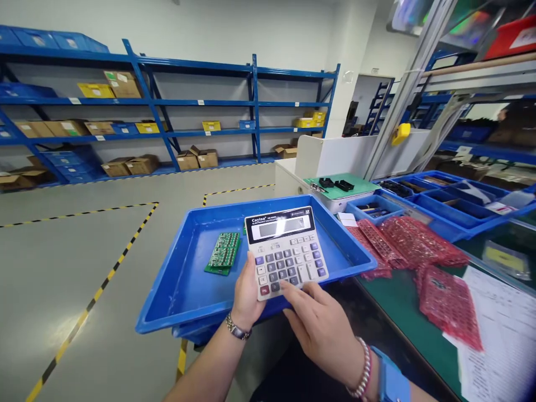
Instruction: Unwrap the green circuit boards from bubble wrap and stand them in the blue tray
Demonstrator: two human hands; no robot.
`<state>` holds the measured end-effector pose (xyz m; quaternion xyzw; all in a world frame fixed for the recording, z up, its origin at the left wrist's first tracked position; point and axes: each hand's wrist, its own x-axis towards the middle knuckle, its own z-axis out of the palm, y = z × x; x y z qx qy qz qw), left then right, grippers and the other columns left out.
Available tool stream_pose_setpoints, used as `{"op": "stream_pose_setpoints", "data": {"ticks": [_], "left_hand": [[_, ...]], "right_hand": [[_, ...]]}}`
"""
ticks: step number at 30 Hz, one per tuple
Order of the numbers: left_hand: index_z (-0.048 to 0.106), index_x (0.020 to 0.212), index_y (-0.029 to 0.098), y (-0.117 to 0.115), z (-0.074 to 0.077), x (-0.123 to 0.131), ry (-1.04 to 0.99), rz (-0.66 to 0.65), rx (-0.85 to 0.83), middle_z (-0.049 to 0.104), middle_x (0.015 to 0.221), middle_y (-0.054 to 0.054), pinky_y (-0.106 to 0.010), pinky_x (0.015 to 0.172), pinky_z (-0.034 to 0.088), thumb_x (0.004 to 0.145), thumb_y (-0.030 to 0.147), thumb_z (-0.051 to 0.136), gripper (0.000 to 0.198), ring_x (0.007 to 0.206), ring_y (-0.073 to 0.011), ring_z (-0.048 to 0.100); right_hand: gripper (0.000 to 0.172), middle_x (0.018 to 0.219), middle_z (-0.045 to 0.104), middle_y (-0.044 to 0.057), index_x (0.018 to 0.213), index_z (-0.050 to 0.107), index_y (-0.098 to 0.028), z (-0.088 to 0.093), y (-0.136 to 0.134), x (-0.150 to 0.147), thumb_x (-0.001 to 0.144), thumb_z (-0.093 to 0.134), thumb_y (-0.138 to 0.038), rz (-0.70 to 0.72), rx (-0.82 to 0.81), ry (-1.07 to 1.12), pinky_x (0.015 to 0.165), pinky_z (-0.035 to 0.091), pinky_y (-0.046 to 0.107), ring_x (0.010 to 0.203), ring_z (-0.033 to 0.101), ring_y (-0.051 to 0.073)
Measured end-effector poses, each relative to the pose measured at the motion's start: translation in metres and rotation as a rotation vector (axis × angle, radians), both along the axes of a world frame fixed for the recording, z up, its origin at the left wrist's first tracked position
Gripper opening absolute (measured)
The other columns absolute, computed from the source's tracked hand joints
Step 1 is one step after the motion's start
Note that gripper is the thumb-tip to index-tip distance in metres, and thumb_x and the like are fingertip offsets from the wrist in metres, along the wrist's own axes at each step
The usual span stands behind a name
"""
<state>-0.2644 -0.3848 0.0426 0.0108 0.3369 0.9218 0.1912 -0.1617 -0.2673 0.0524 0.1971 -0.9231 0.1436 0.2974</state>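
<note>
Calculator [287, 253] gripped in our left hand [245, 295], our right hand [320, 321] palm-down, fingers slightly apart at its lower keys [282, 274]

your single view comes from the camera on your head, facing forward and tipped down. it looks from close above onto your left hand [246, 293] and right hand [320, 321], low in the middle, and over the blue tray [186, 279] just beyond them. well past that it takes in blue shelving [255, 84], with the green workbench [393, 312] along the right.
</note>
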Motion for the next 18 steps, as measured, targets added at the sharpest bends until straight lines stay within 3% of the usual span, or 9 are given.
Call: {"op": "stream_pose_setpoints", "data": {"ticks": [6, 18], "left_hand": [[0.051, 0.123, 0.015, 0.001, -0.003, 0.001, 0.044, 0.039, -0.053, 0.057, 0.121, -0.012, -0.039, 0.100, 0.037, 0.083, 0.044, 0.050, 0.049, 0.115, -0.0254, 0.050], [0.052, 0.122, 0.015, -0.002, -0.005, 0.003, 0.068, 0.002, -0.051, 0.059, 0.118, -0.012, -0.038, 0.099, 0.038, 0.084, 0.044, 0.050, 0.048, 0.114, -0.0251, 0.051]], "right_hand": [[0.031, 0.123, 0.056, 0.003, 0.115, 0.049, -0.014, 0.009, -0.008, -0.011, 0.084, 0.050, -0.019, -0.052, 0.056, 0.094, 0.078, 0.043, 0.039, 0.096, 0.047, 0.025], [0.031, 0.123, 0.056, 0.003, 0.116, 0.049, -0.016, 0.010, -0.010, -0.017, 0.084, 0.049, -0.018, -0.093, 0.022, 0.131, 0.084, 0.038, 0.038, 0.100, 0.046, 0.024]]}}
